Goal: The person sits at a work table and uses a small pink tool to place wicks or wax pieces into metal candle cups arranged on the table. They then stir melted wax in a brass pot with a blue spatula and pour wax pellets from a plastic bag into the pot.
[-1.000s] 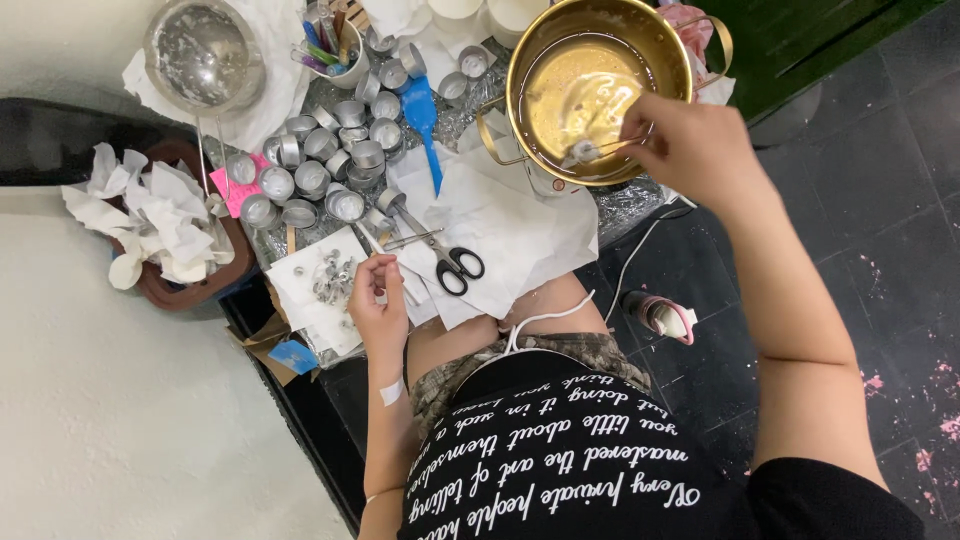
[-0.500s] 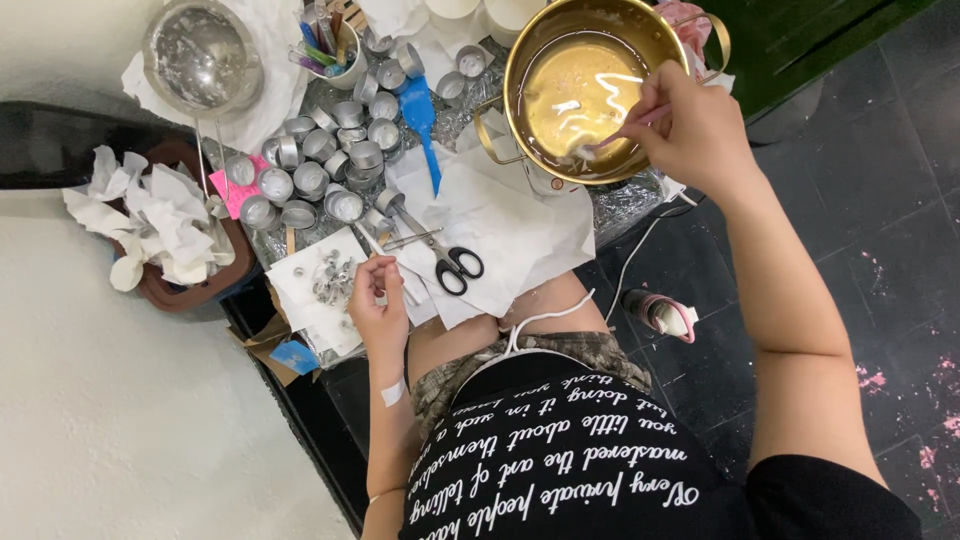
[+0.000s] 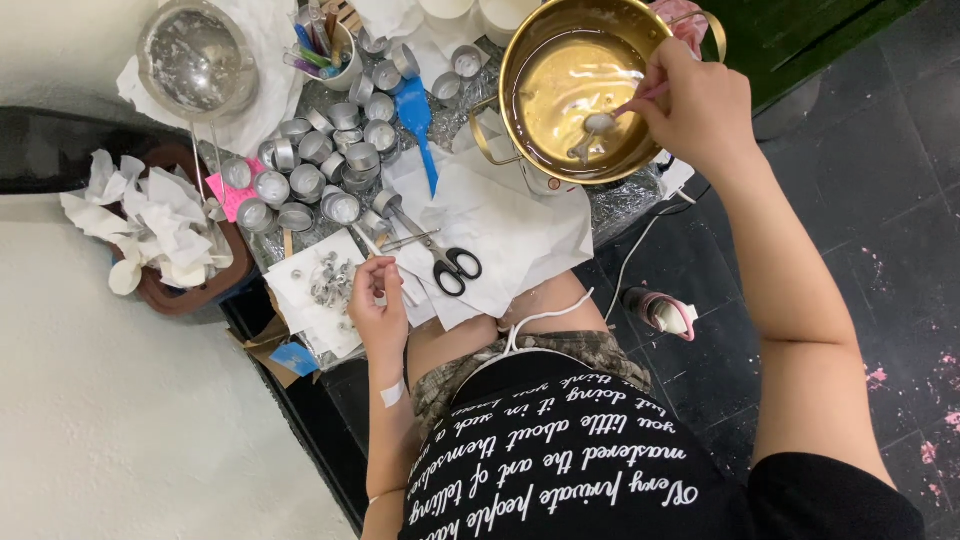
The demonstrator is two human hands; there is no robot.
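Past the crumpled paper point(image 3: 150, 225) and the cluster of small metal cups point(image 3: 330, 160), the left hand point(image 3: 378, 305) rests with fingers curled at a sheet strewn with small metal bits point(image 3: 325, 285); I cannot tell whether it grips anything. Right of the scissors point(image 3: 445, 262), the right hand point(image 3: 695, 110) pinches a spoon point(image 3: 600, 123) tight, its bowl down in the pale liquid of the gold pot point(image 3: 505, 100). It looks like stirring or scooping, and lifting a spoonful out would call for a level, steady wrist.
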